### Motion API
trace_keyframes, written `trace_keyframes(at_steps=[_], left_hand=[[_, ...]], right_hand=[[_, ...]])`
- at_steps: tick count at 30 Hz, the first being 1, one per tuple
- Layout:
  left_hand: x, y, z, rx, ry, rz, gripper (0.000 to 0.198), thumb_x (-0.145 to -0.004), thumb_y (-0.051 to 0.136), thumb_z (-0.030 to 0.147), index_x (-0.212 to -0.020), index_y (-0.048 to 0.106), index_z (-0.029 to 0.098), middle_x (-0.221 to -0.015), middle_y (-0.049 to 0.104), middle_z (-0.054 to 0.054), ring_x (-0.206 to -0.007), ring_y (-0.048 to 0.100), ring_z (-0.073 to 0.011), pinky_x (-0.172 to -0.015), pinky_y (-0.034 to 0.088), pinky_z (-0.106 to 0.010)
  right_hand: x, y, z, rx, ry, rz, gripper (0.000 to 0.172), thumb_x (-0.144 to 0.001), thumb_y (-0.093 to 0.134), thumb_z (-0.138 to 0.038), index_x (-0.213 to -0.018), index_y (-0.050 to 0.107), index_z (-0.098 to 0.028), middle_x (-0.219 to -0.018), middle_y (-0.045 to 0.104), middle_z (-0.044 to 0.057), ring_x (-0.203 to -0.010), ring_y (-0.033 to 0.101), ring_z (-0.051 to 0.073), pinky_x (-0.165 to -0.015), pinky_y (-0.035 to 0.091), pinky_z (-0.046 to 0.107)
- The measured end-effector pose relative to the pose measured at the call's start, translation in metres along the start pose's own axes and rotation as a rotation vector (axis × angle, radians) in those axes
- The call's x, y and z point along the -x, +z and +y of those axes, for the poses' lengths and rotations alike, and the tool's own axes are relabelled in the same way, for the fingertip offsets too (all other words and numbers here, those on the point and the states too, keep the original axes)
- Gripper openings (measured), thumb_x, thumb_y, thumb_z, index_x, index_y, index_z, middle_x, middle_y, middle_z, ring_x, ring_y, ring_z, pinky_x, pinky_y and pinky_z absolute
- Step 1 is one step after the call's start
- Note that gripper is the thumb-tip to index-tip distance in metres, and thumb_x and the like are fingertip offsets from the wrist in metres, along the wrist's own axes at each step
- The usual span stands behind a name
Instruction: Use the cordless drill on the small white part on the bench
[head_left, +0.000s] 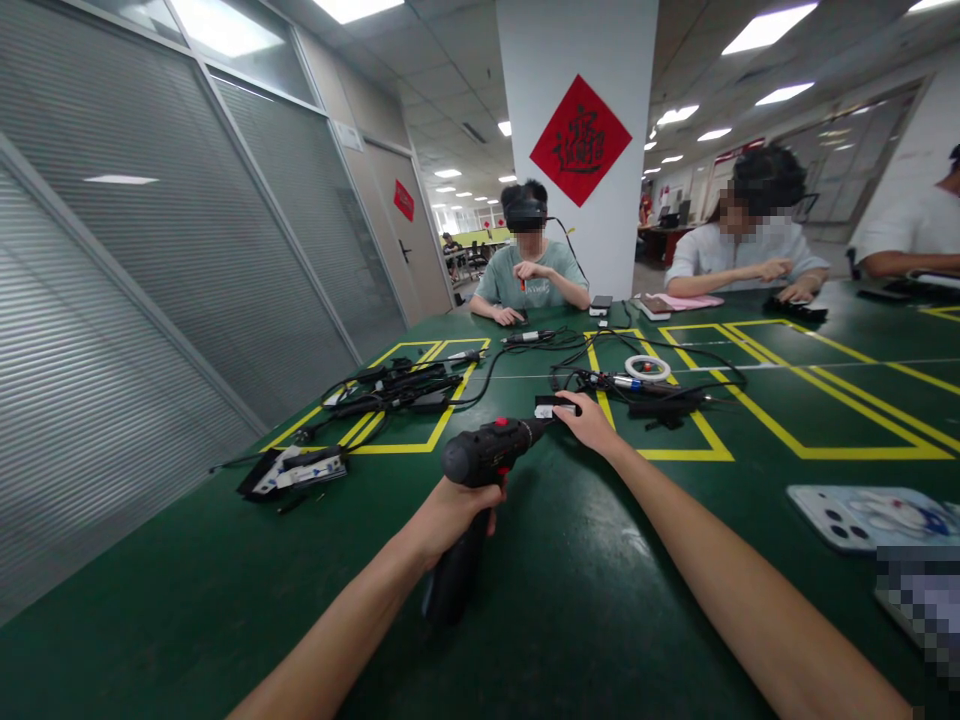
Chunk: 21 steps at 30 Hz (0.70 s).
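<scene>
- Drill (491, 448): held just above table (570, 640), in front of wearer; nose pts R & away, toward block (545, 408).
- Body's long axis runs from rounded back end (L, nearer) to nose (R, farther); handle drops from body, slanting down & L.
- L hand (461, 515): wrapped round top of drill's handle, firm grasp; can't tell if trigger's pressed.
- R hand (589, 420): pinching block btwn thumb & fingertips, right at drill's nose; block is blk w/ white label. Can't tell if bit touches it.
- L frame (397, 450), yellow tape, beyond drill to its L: has blk cables (405, 388) heaped in it, some spilling over the lines.
- R frame (679, 455), beyond drill to its R: has white ring (647, 368) & pen tool (637, 384), plus cords.
- Pack (300, 468), blk/white: on table, L of drill, nr L frame's near corner.
- Phone (870, 515): well R of drill, past R forearm.
- Room: green tabletop btwn drill & pack, also btwn R forearm & R frame; table's L edge runs diagonally, well L of drill.
</scene>
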<state>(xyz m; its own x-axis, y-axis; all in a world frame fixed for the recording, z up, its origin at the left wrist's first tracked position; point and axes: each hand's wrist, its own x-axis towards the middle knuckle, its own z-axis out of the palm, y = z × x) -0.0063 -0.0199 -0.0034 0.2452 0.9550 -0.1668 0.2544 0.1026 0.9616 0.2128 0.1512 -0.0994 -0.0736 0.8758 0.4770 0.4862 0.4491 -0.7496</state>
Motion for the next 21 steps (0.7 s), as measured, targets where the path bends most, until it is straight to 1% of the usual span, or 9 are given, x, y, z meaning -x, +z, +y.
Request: trace_keyframes(at_steps=[3, 7, 11, 15, 21], left_hand=[[-0.0004, -0.0007, -0.0013, -0.012, 0.005, -0.003, 0.018, -0.070, 0.054, 0.025, -0.084, 0.056, 0.013, -0.075, 0.055, -0.002, -0.049, 0.051, -0.0101, -0.050, 0.040, -0.024], [-0.0018, -0.0013, -0.0041, -0.004, 0.028, -0.010, 0.021, -0.070, 0.054, 0.025, -0.087, 0.056, 0.013, -0.080, 0.056, -0.003, -0.050, 0.051, -0.0098, -0.050, 0.040, -0.024], [-0.0038, -0.0021, -0.0078, 0.015, 0.024, -0.003, 0.024, -0.069, 0.054, 0.023, -0.092, 0.055, 0.013, -0.079, 0.055, -0.002, -0.049, 0.051, -0.0095, -0.049, 0.040, -0.024], [-0.0047, -0.0024, -0.0083, 0.016, 0.008, -0.003, 0.020, -0.070, 0.053, 0.023, -0.088, 0.055, 0.014, -0.079, 0.055, -0.002, -0.049, 0.051, -0.0092, -0.048, 0.040, -0.023], [-0.0025, -0.0003, -0.0013, 0.040, -0.027, 0.007, 0.019, -0.067, 0.055, 0.023, -0.084, 0.055, 0.014, -0.077, 0.054, -0.001, -0.049, 0.050, -0.0088, -0.049, 0.042, -0.023]], right_hand=[[0.0000, 0.0005, 0.0013, -0.001, -0.007, 0.003, 0.036, -0.078, 0.051, -0.040, -0.110, 0.059, -0.025, -0.107, 0.057, 0.004, -0.097, 0.054, 0.017, -0.090, 0.039, 0.031], [-0.0004, 0.0015, 0.0032, -0.002, -0.016, 0.006, 0.037, -0.078, 0.051, -0.040, -0.110, 0.059, -0.025, -0.107, 0.057, 0.004, -0.097, 0.054, 0.017, -0.090, 0.039, 0.030], [-0.0008, 0.0016, 0.0044, 0.002, -0.029, 0.013, 0.037, -0.078, 0.052, -0.040, -0.110, 0.058, -0.024, -0.107, 0.057, 0.004, -0.098, 0.054, 0.017, -0.090, 0.039, 0.030], [-0.0006, 0.0006, 0.0045, 0.007, -0.032, 0.003, 0.037, -0.078, 0.051, -0.040, -0.111, 0.058, -0.024, -0.108, 0.056, 0.005, -0.098, 0.054, 0.017, -0.091, 0.039, 0.030], [-0.0007, 0.0000, 0.0044, 0.000, -0.032, 0.004, 0.036, -0.078, 0.051, -0.040, -0.110, 0.059, -0.024, -0.108, 0.056, 0.005, -0.098, 0.054, 0.018, -0.091, 0.038, 0.031]])
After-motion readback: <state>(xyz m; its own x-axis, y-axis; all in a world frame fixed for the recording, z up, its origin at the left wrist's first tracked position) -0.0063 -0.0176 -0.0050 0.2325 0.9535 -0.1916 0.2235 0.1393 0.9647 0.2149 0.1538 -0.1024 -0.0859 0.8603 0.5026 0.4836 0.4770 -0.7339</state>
